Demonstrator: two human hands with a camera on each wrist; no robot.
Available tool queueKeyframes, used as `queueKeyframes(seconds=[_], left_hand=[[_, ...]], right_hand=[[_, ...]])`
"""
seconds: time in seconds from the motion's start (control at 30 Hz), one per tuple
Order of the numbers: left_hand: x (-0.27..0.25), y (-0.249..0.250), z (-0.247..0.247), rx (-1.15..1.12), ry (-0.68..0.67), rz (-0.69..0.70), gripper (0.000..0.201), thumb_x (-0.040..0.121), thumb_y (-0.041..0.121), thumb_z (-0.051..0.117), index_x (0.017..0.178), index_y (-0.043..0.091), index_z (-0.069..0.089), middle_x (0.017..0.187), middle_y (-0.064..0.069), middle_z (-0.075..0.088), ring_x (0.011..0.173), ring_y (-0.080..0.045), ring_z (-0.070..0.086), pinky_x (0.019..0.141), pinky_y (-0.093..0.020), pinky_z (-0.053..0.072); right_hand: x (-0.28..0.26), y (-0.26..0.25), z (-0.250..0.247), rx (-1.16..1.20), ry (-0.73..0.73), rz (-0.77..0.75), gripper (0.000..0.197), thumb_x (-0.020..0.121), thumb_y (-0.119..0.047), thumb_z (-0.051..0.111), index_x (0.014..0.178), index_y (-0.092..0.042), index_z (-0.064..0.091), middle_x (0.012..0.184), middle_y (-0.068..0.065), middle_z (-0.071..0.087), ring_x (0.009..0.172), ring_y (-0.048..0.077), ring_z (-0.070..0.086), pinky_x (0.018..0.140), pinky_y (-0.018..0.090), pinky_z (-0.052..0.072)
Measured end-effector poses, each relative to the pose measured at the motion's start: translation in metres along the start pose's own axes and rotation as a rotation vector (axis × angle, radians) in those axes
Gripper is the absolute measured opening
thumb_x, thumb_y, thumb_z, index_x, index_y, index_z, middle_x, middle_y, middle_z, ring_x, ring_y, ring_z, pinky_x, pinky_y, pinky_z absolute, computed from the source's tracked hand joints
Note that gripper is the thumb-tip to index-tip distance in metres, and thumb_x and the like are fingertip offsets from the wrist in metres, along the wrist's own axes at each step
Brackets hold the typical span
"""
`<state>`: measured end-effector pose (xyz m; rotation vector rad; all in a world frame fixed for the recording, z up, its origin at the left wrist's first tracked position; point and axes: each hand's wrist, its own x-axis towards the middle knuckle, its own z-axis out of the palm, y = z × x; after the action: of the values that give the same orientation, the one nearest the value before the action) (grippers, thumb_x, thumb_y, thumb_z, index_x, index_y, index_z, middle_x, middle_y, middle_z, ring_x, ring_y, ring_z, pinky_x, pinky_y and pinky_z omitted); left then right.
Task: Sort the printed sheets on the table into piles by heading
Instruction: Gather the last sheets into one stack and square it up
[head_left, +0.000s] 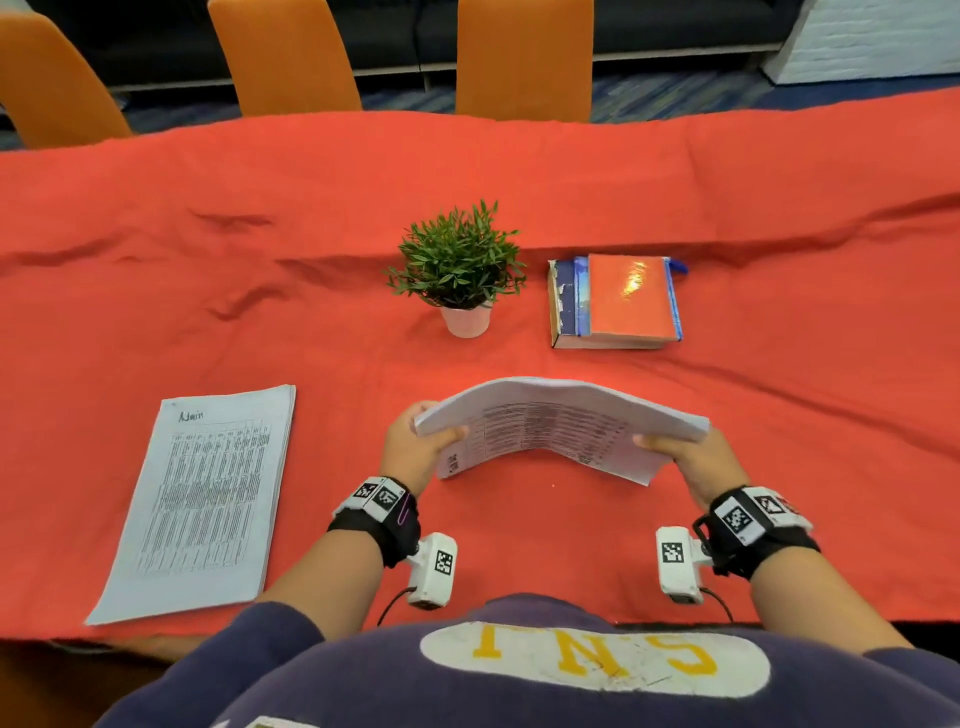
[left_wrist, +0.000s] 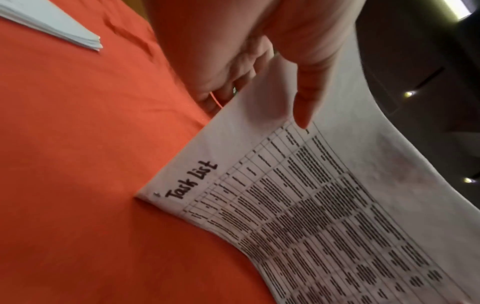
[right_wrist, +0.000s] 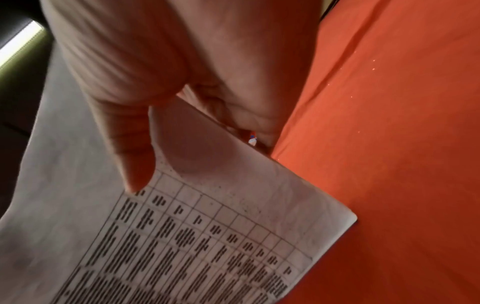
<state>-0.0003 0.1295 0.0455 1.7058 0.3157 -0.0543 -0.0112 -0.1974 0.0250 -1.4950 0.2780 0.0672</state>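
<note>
Both hands hold a bowed stack of printed sheets (head_left: 558, 423) above the red tablecloth (head_left: 311, 218), its lower edge touching the cloth. My left hand (head_left: 415, 441) grips the stack's left end with the thumb on top. My right hand (head_left: 691, 462) grips the right end the same way. In the left wrist view the facing sheet (left_wrist: 298, 205) carries the handwritten heading "Task list" over a table of text. The right wrist view shows the sheet's (right_wrist: 207, 236) gridded corner under my thumb. A flat pile of sheets (head_left: 202, 499) headed "Admin" lies at the left.
A small potted plant (head_left: 460, 270) stands mid-table beyond the held stack. A pile of books (head_left: 615, 301) with an orange cover on top lies to its right. Three orange chairs (head_left: 524, 57) line the far side. The cloth is wrinkled.
</note>
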Motion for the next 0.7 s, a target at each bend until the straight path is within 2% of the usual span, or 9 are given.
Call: queueKeyframes(seconds=[0.07,0.13,0.2,0.3,0.4,0.5,0.57,0.63,0.7], left_hand=[[-0.001,-0.002,0.007,-0.015,-0.011,-0.006,0.024,0.072,0.002,0.078,0.089,0.011,0.063,0.08,-0.001,0.065,0.072,-0.013,0.058,0.06,-0.012,0.046],[0.0,0.002,0.01,-0.063,-0.012,-0.049,0.025,0.073,0.003,0.078,0.091,0.016,0.066,0.088,-0.001,0.07,0.081,-0.017,0.065,0.069,-0.02,0.05],[0.003,0.007,0.007,-0.12,-0.001,-0.095,0.029,0.073,0.004,0.078,0.096,0.016,0.066,0.096,-0.005,0.072,0.09,-0.022,0.068,0.076,-0.03,0.054],[0.005,0.009,-0.003,-0.124,0.002,-0.106,0.032,0.071,0.005,0.079,0.097,0.017,0.064,0.098,-0.007,0.071,0.091,-0.022,0.066,0.082,-0.038,0.054],[0.002,0.001,-0.003,-0.124,-0.028,-0.134,0.045,0.066,0.007,0.083,0.108,0.011,0.066,0.103,-0.008,0.072,0.096,-0.023,0.068,0.09,-0.04,0.053],[0.0,0.001,0.007,-0.139,-0.01,-0.159,0.042,0.069,0.008,0.082,0.108,0.01,0.067,0.102,-0.007,0.073,0.097,-0.024,0.068,0.082,-0.034,0.054],[0.001,0.005,0.007,-0.165,0.003,-0.148,0.035,0.072,0.007,0.08,0.104,0.012,0.068,0.099,-0.005,0.073,0.091,-0.019,0.068,0.074,-0.027,0.051],[0.004,0.008,0.002,-0.177,0.014,-0.126,0.034,0.072,0.006,0.079,0.105,0.011,0.068,0.098,-0.004,0.072,0.087,-0.016,0.067,0.071,-0.024,0.049],[0.004,0.004,-0.001,-0.156,0.009,-0.135,0.039,0.072,0.007,0.08,0.109,0.009,0.066,0.1,-0.005,0.072,0.091,-0.018,0.067,0.074,-0.026,0.05]], right_hand=[[0.001,0.003,0.005,0.051,0.034,0.03,0.059,0.038,-0.024,0.09,0.093,-0.013,0.072,0.095,0.007,0.073,0.089,0.021,0.067,0.088,0.037,0.05],[0.004,0.003,0.009,0.096,0.054,0.048,0.074,0.026,-0.036,0.094,0.093,-0.012,0.072,0.095,0.008,0.074,0.092,0.025,0.067,0.087,0.039,0.051],[0.008,-0.003,0.009,0.116,0.064,0.046,0.081,0.02,-0.04,0.095,0.092,-0.011,0.073,0.095,0.008,0.075,0.093,0.027,0.067,0.088,0.041,0.052],[0.01,-0.009,0.001,0.092,0.027,0.058,0.08,0.022,-0.041,0.095,0.092,-0.011,0.072,0.092,0.006,0.075,0.092,0.028,0.066,0.092,0.047,0.05],[0.006,-0.007,0.004,0.05,-0.034,0.088,0.087,0.021,-0.042,0.095,0.098,-0.007,0.072,0.1,0.014,0.073,0.099,0.032,0.066,0.095,0.049,0.049],[0.007,-0.007,0.015,0.095,-0.017,0.077,0.078,0.015,-0.041,0.095,0.084,-0.011,0.076,0.09,0.009,0.076,0.086,0.026,0.07,0.087,0.041,0.052],[0.01,-0.011,0.016,0.111,0.002,0.057,0.065,0.02,-0.035,0.096,0.078,-0.013,0.077,0.083,0.005,0.076,0.081,0.02,0.069,0.089,0.041,0.052],[0.011,-0.014,0.011,0.114,0.021,0.055,0.062,0.028,-0.029,0.096,0.083,-0.011,0.075,0.086,0.006,0.075,0.088,0.024,0.067,0.093,0.045,0.049],[0.01,-0.011,0.006,0.106,0.027,0.077,0.076,0.023,-0.036,0.096,0.09,-0.01,0.073,0.094,0.011,0.074,0.093,0.027,0.066,0.094,0.046,0.049]])
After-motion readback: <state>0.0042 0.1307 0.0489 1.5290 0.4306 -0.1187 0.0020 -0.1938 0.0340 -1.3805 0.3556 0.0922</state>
